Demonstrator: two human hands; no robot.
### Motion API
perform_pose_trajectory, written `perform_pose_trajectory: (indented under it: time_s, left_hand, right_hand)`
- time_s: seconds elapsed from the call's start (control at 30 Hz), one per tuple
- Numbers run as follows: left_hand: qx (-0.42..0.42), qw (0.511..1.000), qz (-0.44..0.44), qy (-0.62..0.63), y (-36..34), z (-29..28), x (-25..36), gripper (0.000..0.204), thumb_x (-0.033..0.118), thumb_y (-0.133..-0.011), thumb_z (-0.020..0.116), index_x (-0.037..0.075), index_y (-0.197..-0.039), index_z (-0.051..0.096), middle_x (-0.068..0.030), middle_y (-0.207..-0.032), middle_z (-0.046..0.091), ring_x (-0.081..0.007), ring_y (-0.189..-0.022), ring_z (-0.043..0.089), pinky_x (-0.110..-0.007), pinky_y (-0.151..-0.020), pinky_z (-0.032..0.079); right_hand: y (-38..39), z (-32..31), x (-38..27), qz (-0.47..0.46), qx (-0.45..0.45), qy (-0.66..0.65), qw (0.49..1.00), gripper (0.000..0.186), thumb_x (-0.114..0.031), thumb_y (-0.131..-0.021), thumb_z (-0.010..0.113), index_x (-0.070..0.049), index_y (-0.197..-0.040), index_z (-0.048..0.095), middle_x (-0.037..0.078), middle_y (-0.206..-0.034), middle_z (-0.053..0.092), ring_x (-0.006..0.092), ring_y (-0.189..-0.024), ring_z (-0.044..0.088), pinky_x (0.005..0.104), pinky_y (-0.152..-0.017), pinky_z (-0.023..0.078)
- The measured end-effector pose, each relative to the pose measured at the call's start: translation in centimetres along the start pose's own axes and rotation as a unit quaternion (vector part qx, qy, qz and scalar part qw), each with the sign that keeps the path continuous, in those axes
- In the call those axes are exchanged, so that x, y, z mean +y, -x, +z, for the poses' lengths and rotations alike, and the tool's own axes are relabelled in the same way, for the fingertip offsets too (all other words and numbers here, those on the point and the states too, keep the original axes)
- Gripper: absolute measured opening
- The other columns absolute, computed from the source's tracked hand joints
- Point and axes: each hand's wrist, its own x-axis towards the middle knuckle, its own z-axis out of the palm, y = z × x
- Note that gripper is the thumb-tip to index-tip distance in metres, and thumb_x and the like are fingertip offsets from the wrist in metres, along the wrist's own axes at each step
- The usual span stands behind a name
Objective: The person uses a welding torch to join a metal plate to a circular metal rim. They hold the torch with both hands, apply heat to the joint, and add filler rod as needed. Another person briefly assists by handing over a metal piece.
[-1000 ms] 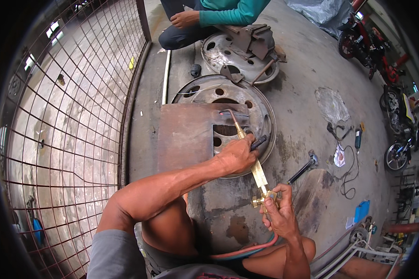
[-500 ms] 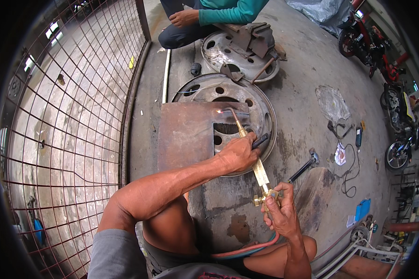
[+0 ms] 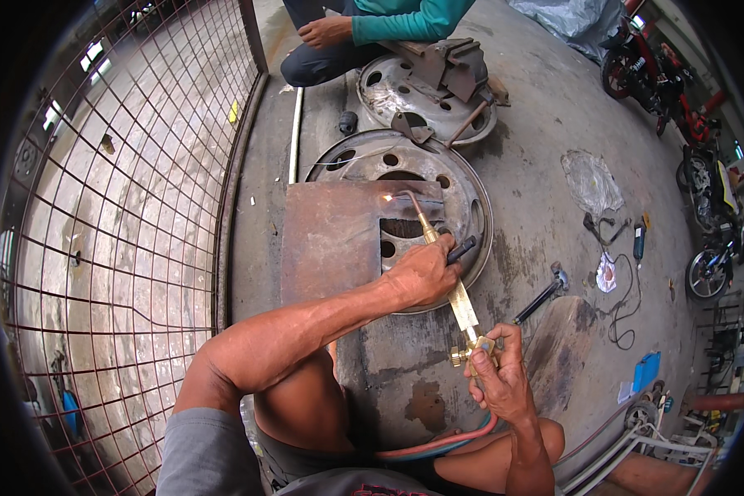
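My left hand [image 3: 422,273] is closed around the middle of a brass cutting torch [image 3: 463,306], with a short dark bar [image 3: 464,250] held across it. My right hand [image 3: 499,380] grips the torch's valve end, from which red and blue hoses run down. The bent tip lies over a rusty steel plate [image 3: 326,244] near its top edge, where a small bright glow [image 3: 388,198] shows. The plate rests on a large steel wheel rim [image 3: 467,190] with round holes and covers part of it.
A second rim [image 3: 376,99] carries a rusty vise [image 3: 455,66]; behind it another person [image 3: 397,25] crouches in teal sleeves. A mesh fence [image 3: 124,207] runs along the left. Motorcycles [image 3: 628,74], a crumpled plastic bag [image 3: 591,182], a black-handled tool [image 3: 533,302] and a power tool [image 3: 638,244] are to the right.
The glow at the torch tip has grown brighter and whiter since a second ago. The torch and both my hands have shifted very slightly to the right.
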Motion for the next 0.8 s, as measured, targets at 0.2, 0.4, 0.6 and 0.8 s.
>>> perform_pose_trajectory:
  time_s: [0.2, 0.4, 0.6, 0.8]
  left_hand:
    - [0.006, 1.0, 0.003, -0.005, -0.1, 0.13, -0.23, 0.029, 0.023, -0.098, 0.061, -0.001, -0.113, 0.054, -0.0357, -0.096, 0.068, -0.0559, -0.1, 0.066, -0.059, -0.089, 0.05]
    - [0.002, 1.0, 0.001, -0.01, -0.07, 0.09, -0.04, 0.029, 0.023, -0.099, 0.06, -0.001, -0.113, 0.053, -0.0361, -0.095, 0.068, -0.0564, -0.099, 0.067, -0.06, -0.088, 0.05]
    - [-0.003, 1.0, -0.007, -0.008, 0.07, -0.07, 0.31, 0.03, 0.024, -0.099, 0.06, -0.002, -0.114, 0.054, -0.0362, -0.096, 0.068, -0.0559, -0.1, 0.067, -0.059, -0.09, 0.05]
    - [-0.01, 1.0, -0.021, -0.007, 0.06, -0.16, 0.52, 0.03, 0.023, -0.099, 0.06, -0.002, -0.114, 0.054, -0.0363, -0.098, 0.068, -0.0555, -0.102, 0.067, -0.059, -0.091, 0.05]
  right_hand:
    - [-0.02, 0.1, -0.03, 0.003, 0.004, -0.021, 1.0, 0.043, -0.036, -0.107, 0.065, -0.015, -0.129, 0.034, 0.007, -0.085, 0.061, 0.0078, -0.052, 0.055, 0.0238, -0.039, 0.038]
    - [-0.02, -0.09, 0.3, -0.006, -0.003, -0.009, 1.0, 0.037, -0.032, -0.11, 0.06, -0.018, -0.129, 0.031, 0.009, -0.086, 0.062, 0.0091, -0.051, 0.054, 0.0222, -0.038, 0.038]
    - [-0.04, -0.08, 0.22, -0.009, -0.005, -0.005, 1.0, 0.037, -0.032, -0.11, 0.059, -0.018, -0.129, 0.032, 0.009, -0.086, 0.062, 0.0093, -0.051, 0.054, 0.0226, -0.038, 0.038]
    - [-0.01, -0.12, 0.16, -0.007, -0.003, -0.002, 1.0, 0.036, -0.033, -0.11, 0.059, -0.018, -0.129, 0.032, 0.01, -0.085, 0.062, 0.0093, -0.051, 0.054, 0.0228, -0.038, 0.038]
